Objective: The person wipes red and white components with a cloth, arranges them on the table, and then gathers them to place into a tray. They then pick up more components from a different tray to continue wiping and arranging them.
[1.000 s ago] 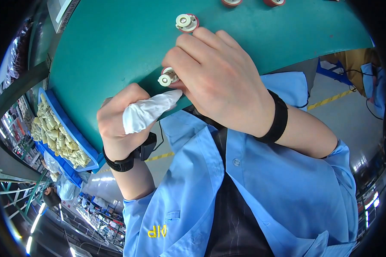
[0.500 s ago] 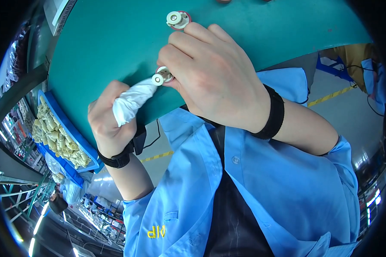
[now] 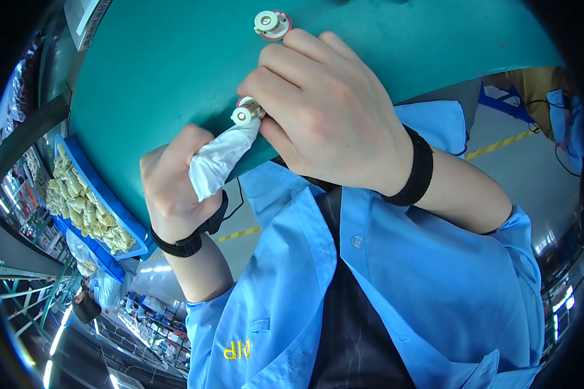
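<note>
A white cloth (image 3: 219, 161) is bunched in my left hand (image 3: 174, 175), whose fingers are closed round it. The cloth's tip touches a small cream round fitting with a red rim (image 3: 245, 113). My right hand (image 3: 334, 113) is closed on that fitting, pinching it between thumb and fingers; part of it is hidden behind them. A second cream fitting with a red rim (image 3: 272, 24) rests on the green table just beyond my right knuckles. Both wrists wear black bands.
On the left, a blue tray (image 3: 100, 188) holds many small cream tubular parts (image 3: 87, 207). The green table (image 3: 156, 65) curves away toward the right, with its near edge under my hands. A light blue cloth piece (image 3: 435, 123) shows beyond my right wrist. Another person is far off at lower left.
My left hand and the cloth have moved slightly right, and the cloth now covers more of the fitting's lower side. The held fitting has tilted a little. My right hand has barely shifted.
</note>
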Demonstrator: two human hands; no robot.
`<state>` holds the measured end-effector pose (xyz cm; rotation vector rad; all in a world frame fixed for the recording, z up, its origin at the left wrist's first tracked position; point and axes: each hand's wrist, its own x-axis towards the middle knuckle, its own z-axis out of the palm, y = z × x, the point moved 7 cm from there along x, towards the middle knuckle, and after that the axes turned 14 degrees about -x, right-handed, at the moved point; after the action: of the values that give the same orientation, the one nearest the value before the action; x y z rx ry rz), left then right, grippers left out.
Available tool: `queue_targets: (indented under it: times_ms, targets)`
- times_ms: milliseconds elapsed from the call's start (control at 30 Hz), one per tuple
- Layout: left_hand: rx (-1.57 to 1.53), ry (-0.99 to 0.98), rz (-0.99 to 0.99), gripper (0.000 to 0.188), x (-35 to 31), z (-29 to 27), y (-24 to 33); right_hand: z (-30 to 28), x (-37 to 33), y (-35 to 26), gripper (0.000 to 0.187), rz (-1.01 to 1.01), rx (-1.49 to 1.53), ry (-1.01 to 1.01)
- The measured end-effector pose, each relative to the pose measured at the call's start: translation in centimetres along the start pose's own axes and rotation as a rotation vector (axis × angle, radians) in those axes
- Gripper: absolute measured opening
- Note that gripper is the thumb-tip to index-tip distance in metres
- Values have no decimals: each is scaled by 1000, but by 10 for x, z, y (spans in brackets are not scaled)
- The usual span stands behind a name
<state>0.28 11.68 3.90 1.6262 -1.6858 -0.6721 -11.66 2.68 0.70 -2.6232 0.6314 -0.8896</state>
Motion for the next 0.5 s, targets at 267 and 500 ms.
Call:
queue_targets:
  times_ms: [267,500]
  targets:
    - [-64,-48,63,23,7,3,2,3,-2,3,27,56,48,33]
    - [-3,27,84,22,9,17,10,3,-3,2,29,47,60,80]
